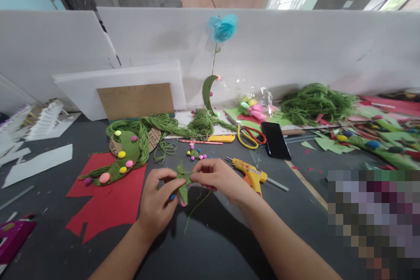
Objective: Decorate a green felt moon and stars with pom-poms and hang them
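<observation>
A small green felt leaf [183,185] is held above the dark table [210,245] between both hands. My left hand [159,200] pinches its lower part, fingers closed round it, with small blue and pink beads showing under the fingers. My right hand [219,178] pinches the leaf's upper edge together with a thin green yarn strand [197,205] that hangs down toward the table.
A yellow glue gun [251,172] lies just right of my right hand. Behind are a beaded green leaf [122,162] on red felt [105,201], green yarn [170,127], scissors [249,136], a black phone [275,140], a yellow cutter [223,138] and a blue paper flower [223,28].
</observation>
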Tool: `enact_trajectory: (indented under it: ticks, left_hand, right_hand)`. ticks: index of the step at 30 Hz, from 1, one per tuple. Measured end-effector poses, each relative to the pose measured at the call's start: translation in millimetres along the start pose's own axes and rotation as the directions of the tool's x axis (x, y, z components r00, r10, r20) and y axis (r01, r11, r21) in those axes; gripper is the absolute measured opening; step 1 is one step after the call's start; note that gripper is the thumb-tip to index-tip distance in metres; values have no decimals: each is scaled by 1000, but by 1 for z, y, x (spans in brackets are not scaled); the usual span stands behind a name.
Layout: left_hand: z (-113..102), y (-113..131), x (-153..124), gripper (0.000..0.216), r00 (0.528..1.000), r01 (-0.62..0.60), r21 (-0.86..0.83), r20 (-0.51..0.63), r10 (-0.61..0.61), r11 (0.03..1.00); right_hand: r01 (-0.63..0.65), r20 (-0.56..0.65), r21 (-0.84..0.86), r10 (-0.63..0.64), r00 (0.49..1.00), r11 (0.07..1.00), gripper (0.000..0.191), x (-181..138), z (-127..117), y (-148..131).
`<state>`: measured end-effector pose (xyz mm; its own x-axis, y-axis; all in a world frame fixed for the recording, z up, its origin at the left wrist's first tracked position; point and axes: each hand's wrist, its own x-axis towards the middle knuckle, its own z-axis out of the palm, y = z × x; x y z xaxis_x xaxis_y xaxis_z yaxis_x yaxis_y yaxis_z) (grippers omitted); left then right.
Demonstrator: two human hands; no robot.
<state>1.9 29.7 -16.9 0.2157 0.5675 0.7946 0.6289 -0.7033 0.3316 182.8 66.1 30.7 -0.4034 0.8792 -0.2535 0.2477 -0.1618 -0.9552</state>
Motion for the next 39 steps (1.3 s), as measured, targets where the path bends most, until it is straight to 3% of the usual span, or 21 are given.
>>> enact_trajectory:
  ticks: [3,6,10,13,18,24,27,32,35,39]
  left_hand:
    - [-1,0,1,26,1000,-13,0,-9,13,1000]
    - [-2,1,1,24,999,-33,-28,-33,33,999]
    - [-5,3,-1,21,996,-71,-16,-48,70,997]
    - [-9,5,-2,18,993,-96,82,-67,101,992]
    - [-12,11,1,8,976,-163,208,-112,189,965]
    - [-11,19,7,13,963,-154,205,-189,193,967]
    - [-12,18,5,11,966,-171,188,-162,202,967]
    - [-14,11,-5,17,969,-238,123,-41,244,963]
    - [-14,9,-7,22,976,-215,118,-1,217,969]
    - [-13,9,-5,19,979,-200,122,-7,202,972]
  right_hand:
    - [67,-14,-51,-68,998,996,14,-2,-1,-2]
    - [208,-73,-102,-216,974,973,12,-5,-2,-6]
    - [431,-137,-284,-481,866,856,14,-13,0,-13]
    - [538,-85,-382,-608,790,752,14,-18,5,-14]
    - [605,-2,-496,-698,716,623,15,-25,12,-14]
    - [605,19,-617,-759,650,503,15,-32,16,-17]
    - [561,14,-657,-736,676,503,14,-34,18,-16]
    - [429,-65,-636,-598,799,642,26,-33,14,-17]
    - [450,-60,-603,-600,798,659,23,-30,7,-16]
    - [475,-62,-638,-655,753,606,15,-28,4,-14]
